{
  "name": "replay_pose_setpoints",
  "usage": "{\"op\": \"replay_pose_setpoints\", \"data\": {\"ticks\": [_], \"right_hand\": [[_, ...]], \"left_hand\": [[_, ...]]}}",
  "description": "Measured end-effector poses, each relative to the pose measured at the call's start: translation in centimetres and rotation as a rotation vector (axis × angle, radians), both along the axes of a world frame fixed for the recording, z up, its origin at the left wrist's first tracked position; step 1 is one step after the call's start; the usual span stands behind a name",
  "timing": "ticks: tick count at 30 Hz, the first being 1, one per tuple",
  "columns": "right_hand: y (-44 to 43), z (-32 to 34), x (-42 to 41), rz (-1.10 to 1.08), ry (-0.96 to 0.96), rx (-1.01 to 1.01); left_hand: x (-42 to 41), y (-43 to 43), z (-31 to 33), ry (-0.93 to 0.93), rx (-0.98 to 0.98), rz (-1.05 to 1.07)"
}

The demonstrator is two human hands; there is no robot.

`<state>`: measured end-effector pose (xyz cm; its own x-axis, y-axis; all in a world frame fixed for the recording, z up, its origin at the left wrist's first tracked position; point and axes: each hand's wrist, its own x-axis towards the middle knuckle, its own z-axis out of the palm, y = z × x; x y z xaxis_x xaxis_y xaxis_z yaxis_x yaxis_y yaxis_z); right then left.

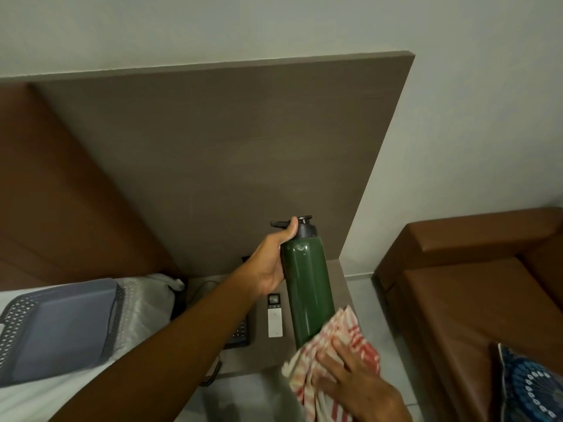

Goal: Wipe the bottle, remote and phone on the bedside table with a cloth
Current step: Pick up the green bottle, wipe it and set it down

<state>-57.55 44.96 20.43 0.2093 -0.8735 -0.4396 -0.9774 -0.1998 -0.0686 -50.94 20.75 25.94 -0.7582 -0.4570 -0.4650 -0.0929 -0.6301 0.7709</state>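
Note:
My left hand grips the upper part of a tall dark green bottle with a black cap, holding it above the bedside table. My right hand holds a red-and-white checked cloth around the bottle's lower end. A slim white remote with a small screen lies flat on the table, left of the bottle. A dark device with keys, partly hidden under my left forearm, lies left of the remote; whether it is the phone I cannot tell.
A grey perforated plastic tray sits on the bed at the left, next to a pillow. A tall brown headboard panel stands behind the table. A brown couch with a blue patterned cushion is at the right. A black cable lies on the table's left side.

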Motion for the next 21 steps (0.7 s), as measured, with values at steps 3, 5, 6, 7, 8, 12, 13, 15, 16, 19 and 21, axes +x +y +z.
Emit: {"op": "replay_pose_setpoints", "data": {"ticks": [3,5,6,7,8,12,13,15,16,19,21], "right_hand": [[3.8,0.3,-1.4,-0.210,-0.235,-0.320],[4.9,1.1,-3.1,-0.369,-0.475,-0.653],[4.7,2.0,-3.8,-0.456,-0.518,-0.757],[4.0,2.9,-4.5,-0.506,-0.525,-0.844],[3.0,3.7,-4.8,-0.546,-0.530,-0.914],[-2.6,7.2,-4.8,-0.628,-0.392,-1.000],[-3.6,7.3,-4.5,-0.593,-0.350,-0.998],[-4.8,7.4,-3.9,-0.531,-0.291,-0.978],[-5.1,7.2,-3.7,-0.523,-0.269,-0.958],[-5.8,6.4,-3.0,-0.393,-0.196,-0.909],[-5.7,5.1,-2.1,-0.280,-0.050,-0.824]], "left_hand": [[0.1,-0.2,0.7,0.000,-0.024,-0.037],[0.1,-0.3,1.0,0.009,-0.024,-0.066],[0.1,-0.2,1.1,0.013,-0.026,-0.076],[0.1,0.0,1.2,0.021,-0.028,-0.081],[0.1,0.3,1.2,0.028,-0.030,-0.082],[-0.3,1.8,1.4,0.032,-0.025,-0.102],[-0.4,2.1,1.4,0.030,-0.024,-0.113],[-0.6,2.3,1.4,0.027,-0.009,-0.129],[-0.6,2.3,1.4,0.029,0.003,-0.131],[-0.4,1.7,1.4,0.011,-0.009,-0.131],[-0.3,1.4,1.5,-0.028,-0.006,-0.114]]}}
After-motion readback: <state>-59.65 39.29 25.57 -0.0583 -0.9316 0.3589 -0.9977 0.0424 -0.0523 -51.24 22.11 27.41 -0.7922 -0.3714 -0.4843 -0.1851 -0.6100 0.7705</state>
